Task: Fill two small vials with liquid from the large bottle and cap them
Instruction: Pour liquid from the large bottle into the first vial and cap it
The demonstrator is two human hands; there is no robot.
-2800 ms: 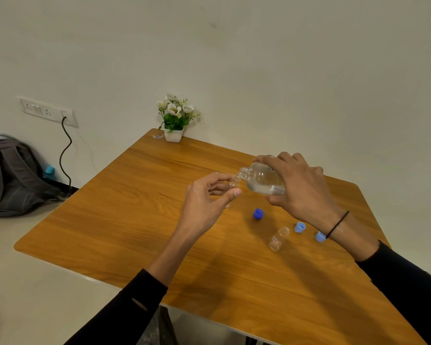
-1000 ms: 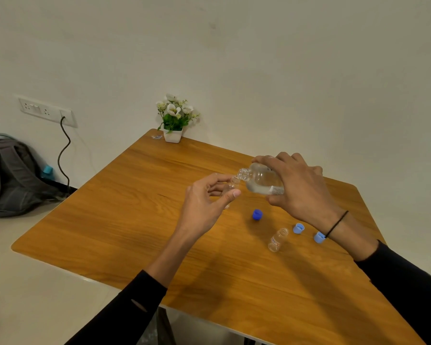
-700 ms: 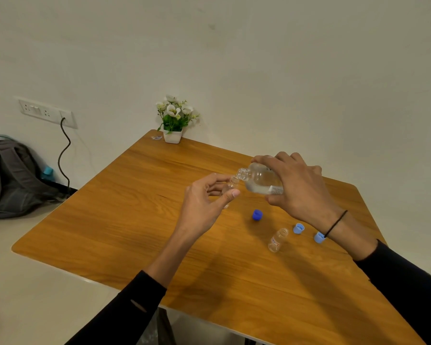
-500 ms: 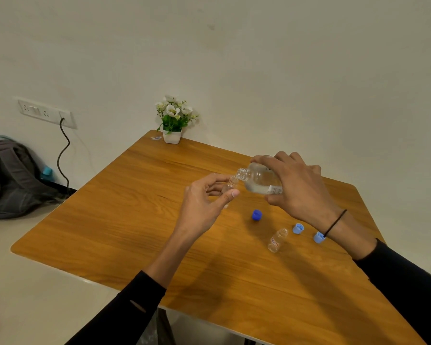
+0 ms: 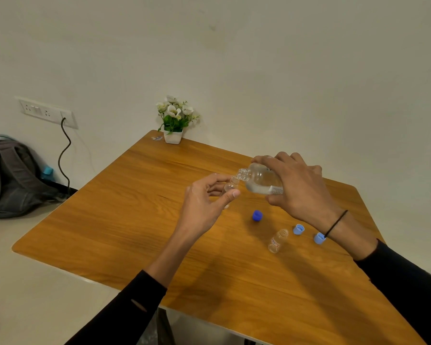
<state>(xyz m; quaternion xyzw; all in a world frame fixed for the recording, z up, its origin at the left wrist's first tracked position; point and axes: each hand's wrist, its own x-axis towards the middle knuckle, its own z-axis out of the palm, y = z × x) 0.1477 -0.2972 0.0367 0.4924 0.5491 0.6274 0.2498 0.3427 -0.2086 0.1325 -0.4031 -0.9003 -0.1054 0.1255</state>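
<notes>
My right hand [image 5: 300, 188] grips the large clear bottle [image 5: 258, 179], tipped on its side with its open neck pointing left. The neck touches the mouth of a small clear vial [image 5: 230, 185] that my left hand [image 5: 204, 205] pinches between thumb and fingers above the wooden table [image 5: 135, 220]. A second small vial [image 5: 278, 240] stands uncapped on the table below my right wrist. A dark blue cap [image 5: 257, 215] lies between the hands. Two light blue caps [image 5: 298, 229] [image 5: 319, 238] lie to the right of the standing vial.
A small white pot of flowers [image 5: 174, 120] stands at the table's far corner, by the wall. A grey backpack [image 5: 10, 175] lies on the floor at left under a wall socket with a black cable [image 5: 65, 150].
Hardly anything differs: both hands hold the same pose, bottle neck at the vial's mouth. The view has shifted slightly.
</notes>
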